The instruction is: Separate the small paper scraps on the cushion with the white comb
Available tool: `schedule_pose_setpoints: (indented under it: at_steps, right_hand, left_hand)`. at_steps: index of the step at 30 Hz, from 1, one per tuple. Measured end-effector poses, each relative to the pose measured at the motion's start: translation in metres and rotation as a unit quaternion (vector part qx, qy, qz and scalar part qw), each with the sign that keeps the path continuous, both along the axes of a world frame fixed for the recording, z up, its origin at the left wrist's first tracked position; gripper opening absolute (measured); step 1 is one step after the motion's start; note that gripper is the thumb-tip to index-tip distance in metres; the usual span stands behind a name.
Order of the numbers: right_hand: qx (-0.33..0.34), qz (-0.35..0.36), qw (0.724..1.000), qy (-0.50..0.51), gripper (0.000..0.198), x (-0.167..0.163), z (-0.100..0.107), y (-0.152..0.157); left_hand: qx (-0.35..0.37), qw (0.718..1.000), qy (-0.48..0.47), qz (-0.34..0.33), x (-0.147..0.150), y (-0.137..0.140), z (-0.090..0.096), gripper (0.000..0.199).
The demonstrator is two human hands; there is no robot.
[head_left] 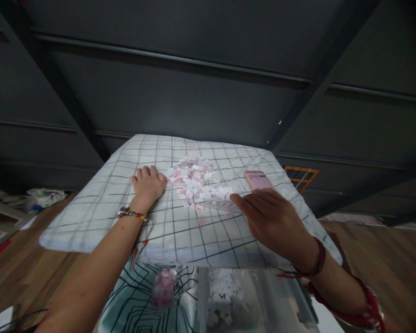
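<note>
The left forearm (99,263) and the right forearm (338,279) are seen bare. The wrist of the left hand (148,184) is circled by a beaded bracelet (137,214), on which red, green and yellow beads are strung beside a silver-coloured piece (122,212). From it a thin cord is hung, trimmed with orange beads. The wrist of the right hand (275,222) is wrapped by a dark red cord bracelet (321,258), finished with loose reddish ends. Farther up, a thicker red band (366,309) is worn beside a silver-coloured bangle, whose detail is blurred.
</note>
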State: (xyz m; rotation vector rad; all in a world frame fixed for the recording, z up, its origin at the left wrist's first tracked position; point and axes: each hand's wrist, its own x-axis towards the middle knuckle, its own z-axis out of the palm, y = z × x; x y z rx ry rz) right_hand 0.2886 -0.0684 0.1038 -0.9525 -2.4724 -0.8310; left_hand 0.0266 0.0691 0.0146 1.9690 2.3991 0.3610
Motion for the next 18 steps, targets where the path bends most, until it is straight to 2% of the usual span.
schedule_pose_setpoints:
  at_steps: [6,18]
  right_hand:
    - [-0.004,0.018,1.0,0.0,0.03,-0.0021,-0.0005,-0.0017]
    - [0.0,-0.006,1.0,-0.014,0.031,0.0019,-0.0016,0.0053]
  left_hand:
    - [0.0,1.0,0.004,0.002,0.0002,-0.0004,0.0001,0.055]
    - [0.004,1.0,0.017,0.002,0.0012,-0.0013,0.0015,0.053]
